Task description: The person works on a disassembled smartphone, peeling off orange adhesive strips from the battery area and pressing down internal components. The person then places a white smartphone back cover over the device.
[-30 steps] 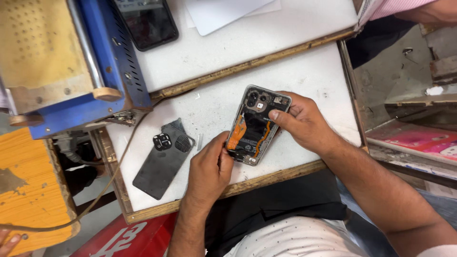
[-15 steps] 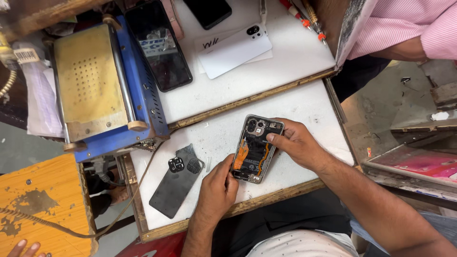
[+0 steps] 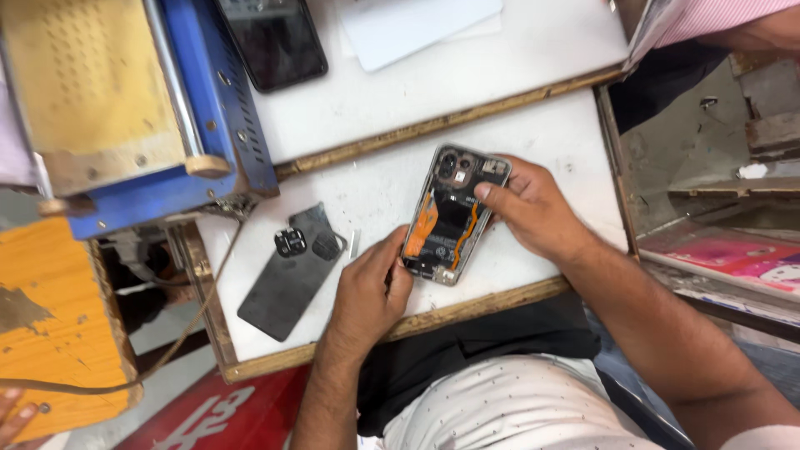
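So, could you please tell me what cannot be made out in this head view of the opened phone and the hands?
- Opened phone: its small parts are too small to tell; the right hand covers its right edge.
- Left hand: whether the fingertips pinch a tool is hidden by the fingers.
- Dark phone: cut off by the top edge.
- Blue and yellow machine: cut off at the top and left edges.

I count one opened phone (image 3: 451,214), its insides showing, under my two hands, left (image 3: 369,293) and right (image 3: 534,208). One detached dark back cover (image 3: 292,272) lies beside it. One black phone (image 3: 275,40) sits farther up, one white sheet (image 3: 408,25), and one blue-and-yellow machine (image 3: 125,100).
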